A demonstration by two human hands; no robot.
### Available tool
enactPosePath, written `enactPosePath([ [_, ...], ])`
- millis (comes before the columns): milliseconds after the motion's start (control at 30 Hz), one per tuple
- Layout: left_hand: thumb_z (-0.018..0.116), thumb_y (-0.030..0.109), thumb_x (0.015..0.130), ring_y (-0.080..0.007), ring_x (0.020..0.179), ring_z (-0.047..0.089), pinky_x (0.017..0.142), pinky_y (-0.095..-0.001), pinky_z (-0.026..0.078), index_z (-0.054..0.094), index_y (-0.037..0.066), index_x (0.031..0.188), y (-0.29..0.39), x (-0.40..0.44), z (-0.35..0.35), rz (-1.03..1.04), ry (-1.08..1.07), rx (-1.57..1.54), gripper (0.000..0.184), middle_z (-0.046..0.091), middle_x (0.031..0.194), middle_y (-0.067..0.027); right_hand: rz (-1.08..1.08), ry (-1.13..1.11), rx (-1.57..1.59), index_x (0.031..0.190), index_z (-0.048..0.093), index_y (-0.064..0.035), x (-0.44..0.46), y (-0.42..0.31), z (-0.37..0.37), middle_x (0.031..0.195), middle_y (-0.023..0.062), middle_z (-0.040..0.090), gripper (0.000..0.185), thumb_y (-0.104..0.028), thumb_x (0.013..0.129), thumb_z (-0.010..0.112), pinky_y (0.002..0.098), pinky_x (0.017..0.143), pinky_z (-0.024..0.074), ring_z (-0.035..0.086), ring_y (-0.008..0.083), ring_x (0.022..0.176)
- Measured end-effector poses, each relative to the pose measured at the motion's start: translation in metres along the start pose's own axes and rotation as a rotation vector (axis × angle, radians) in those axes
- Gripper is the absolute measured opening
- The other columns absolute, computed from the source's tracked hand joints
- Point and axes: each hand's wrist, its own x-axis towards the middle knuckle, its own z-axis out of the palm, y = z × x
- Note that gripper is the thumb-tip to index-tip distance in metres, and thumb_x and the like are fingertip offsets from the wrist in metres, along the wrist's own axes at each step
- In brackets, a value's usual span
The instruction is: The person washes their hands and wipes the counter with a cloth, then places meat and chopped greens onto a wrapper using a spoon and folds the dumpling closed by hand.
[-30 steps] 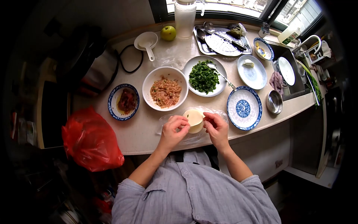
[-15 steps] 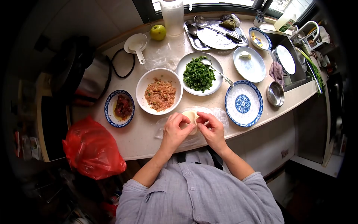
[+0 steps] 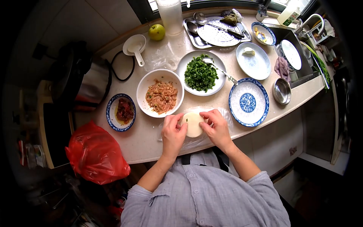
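Observation:
A round, pale dumpling wrapper (image 3: 194, 126) is spread face up between my hands, with a small dark green fleck near its left side. My left hand (image 3: 173, 135) pinches its left edge between thumb and fingers. At the opposite edge, my right hand (image 3: 217, 130) grips it the same way. Beneath lies a clear plastic sheet (image 3: 226, 115) on the counter. Just beyond my left hand stands a white bowl (image 3: 141, 99) of minced meat filling (image 3: 162, 97). Chopped greens (image 3: 200, 73) fill a white plate (image 3: 220, 86), where a spoon (image 3: 223, 72) rests.
A blue-patterned plate (image 3: 237, 109) lies to the right, near a steel bowl (image 3: 281, 91). On the left are a small bowl (image 3: 110, 112) of dark red meat, a red plastic bag (image 3: 97, 153) and a steel cooker (image 3: 92, 79). The sink (image 3: 302, 80) is at far right.
The wrapper, earlier bunched and partly folded between my fingers, is now opened out flat and round. My hands have moved slightly apart.

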Motion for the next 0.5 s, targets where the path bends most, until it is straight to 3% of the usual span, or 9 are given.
enactPosePath([
  [100,0.065,0.001,0.074,-0.0111,0.064,0.053,0.058,-0.0231,0.047,0.063,-0.001,0.102,-0.003,0.002,0.0,-0.005,-0.02,0.0,0.028,0.056,0.089,-0.0059,-0.067,-0.004,0.026,0.1,0.065,-0.0026,0.003,0.003,0.0,0.09,0.0068,0.056,0.027,0.0,0.073,0.067,0.0247,0.058,0.0455,0.055,0.0138,0.069],
  [200,0.065,0.0,0.074,-0.0113,0.065,0.054,0.058,-0.0232,0.048,0.063,-0.001,0.103,0.001,0.001,-0.001,0.01,-0.021,-0.005,0.029,0.056,0.09,-0.0064,-0.085,0.023,-0.02,0.096,0.065,-0.0032,0.002,-0.004,-0.001,0.089,0.01,0.058,0.023,-0.004,0.073,0.065,0.0315,0.062,0.049,0.059,0.0219,0.072],
  [300,0.064,0.0,0.075,-0.0118,0.067,0.055,0.059,-0.0234,0.049,0.063,-0.001,0.104,0.001,-0.002,0.0,0.025,-0.015,0.011,0.029,0.057,0.092,-0.0073,-0.377,0.135,-0.22,0.096,0.065,-0.0033,0.002,0.002,0.002,0.092,0.0105,0.059,0.024,-0.003,0.072,0.065,0.032,0.063,0.0495,0.06,0.0241,0.076],
  [500,0.063,-0.003,0.076,-0.0136,0.07,0.058,0.06,-0.0236,0.05,0.063,-0.001,0.106,-0.001,-0.008,0.002,0.04,0.023,0.001,0.03,0.057,0.095,-0.0086,-0.094,0.096,-0.008,0.096,0.065,-0.0036,0.0,-0.002,0.005,0.092,0.0107,0.06,0.024,-0.002,0.072,0.065,0.0333,0.066,0.0493,0.06,0.0267,0.08],
])
